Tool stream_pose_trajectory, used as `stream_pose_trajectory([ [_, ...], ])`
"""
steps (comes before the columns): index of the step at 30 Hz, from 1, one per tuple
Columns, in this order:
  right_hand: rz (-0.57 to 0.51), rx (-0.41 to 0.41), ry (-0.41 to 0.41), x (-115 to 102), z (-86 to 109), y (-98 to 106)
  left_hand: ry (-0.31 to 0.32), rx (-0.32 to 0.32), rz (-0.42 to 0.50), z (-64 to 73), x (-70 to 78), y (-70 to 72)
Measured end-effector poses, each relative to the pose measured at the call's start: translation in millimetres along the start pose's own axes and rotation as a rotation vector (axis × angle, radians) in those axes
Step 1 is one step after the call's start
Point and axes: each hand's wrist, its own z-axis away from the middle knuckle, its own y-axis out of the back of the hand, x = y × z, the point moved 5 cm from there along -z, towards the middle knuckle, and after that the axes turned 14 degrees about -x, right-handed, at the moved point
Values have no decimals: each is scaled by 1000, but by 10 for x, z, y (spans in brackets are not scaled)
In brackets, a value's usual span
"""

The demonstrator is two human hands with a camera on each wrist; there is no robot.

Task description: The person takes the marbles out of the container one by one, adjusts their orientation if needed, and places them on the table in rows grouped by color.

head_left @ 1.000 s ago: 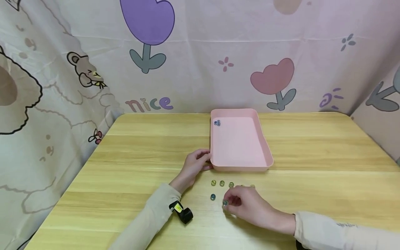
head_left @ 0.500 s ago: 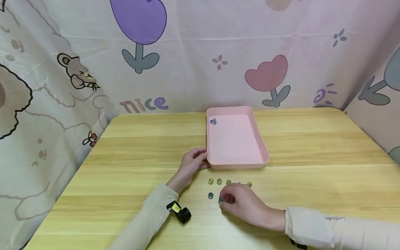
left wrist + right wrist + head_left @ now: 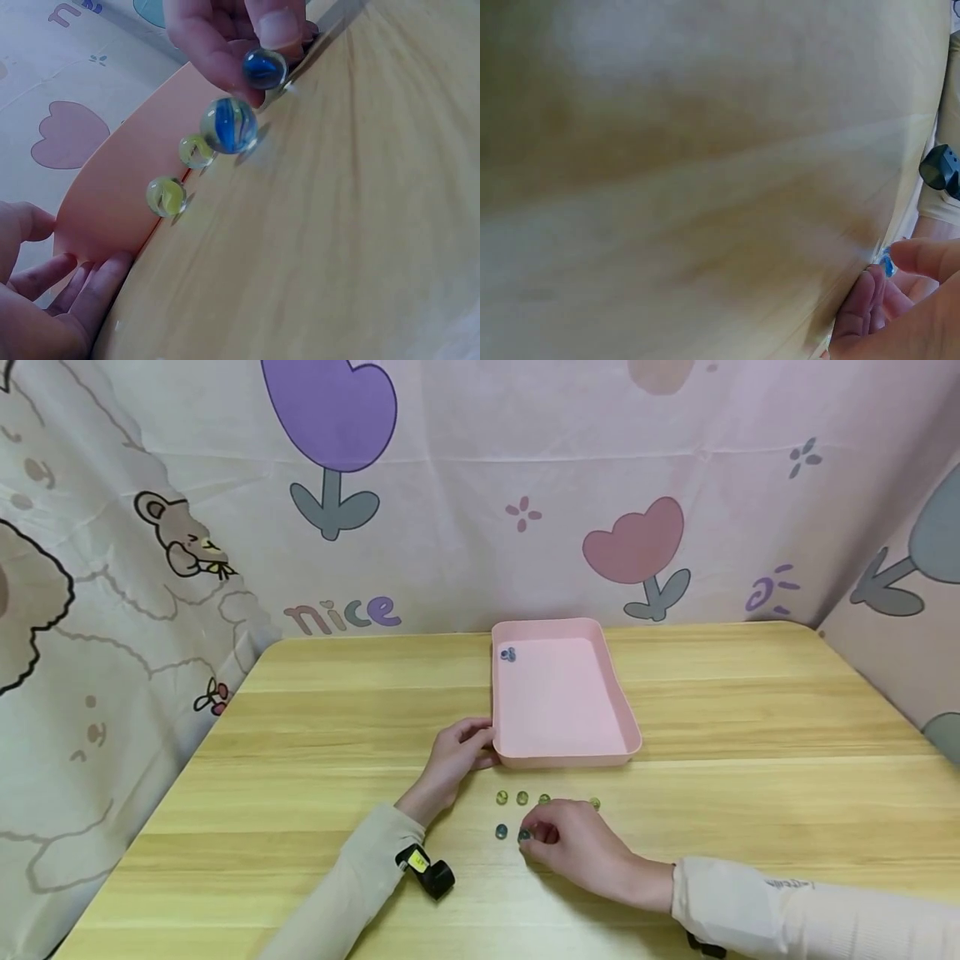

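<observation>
My right hand pinches a blue marble between thumb and index finger, low over the table. Just left of it lies another clear marble with blue swirls; the left wrist view shows that swirled marble close by the pinched one. Behind them runs a row of yellow-green marbles, partly hidden by the right hand. My left hand touches the outside of the pink tray at its near left corner, fingertips against the wall.
Inside the tray, several small blue marbles are gathered at the far left. The wood-grain table ends at a patterned cloth backdrop. A black wrist camera sits on the left sleeve.
The pinched blue marble has moved a little toward the other one and away from me, nearly level with it. My left hand keeps its place at the tray. The head view has shifted slightly.
</observation>
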Motion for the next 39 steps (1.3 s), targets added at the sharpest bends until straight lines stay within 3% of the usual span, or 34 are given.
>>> stream_pose_trajectory([
  [24, 3, 1, -11, 12, 9, -4, 15, -2, -6, 0, -9, -6],
  [39, 58, -65, -79, 9, 102, 33, -4, -9, -13, 1, -18, -5],
])
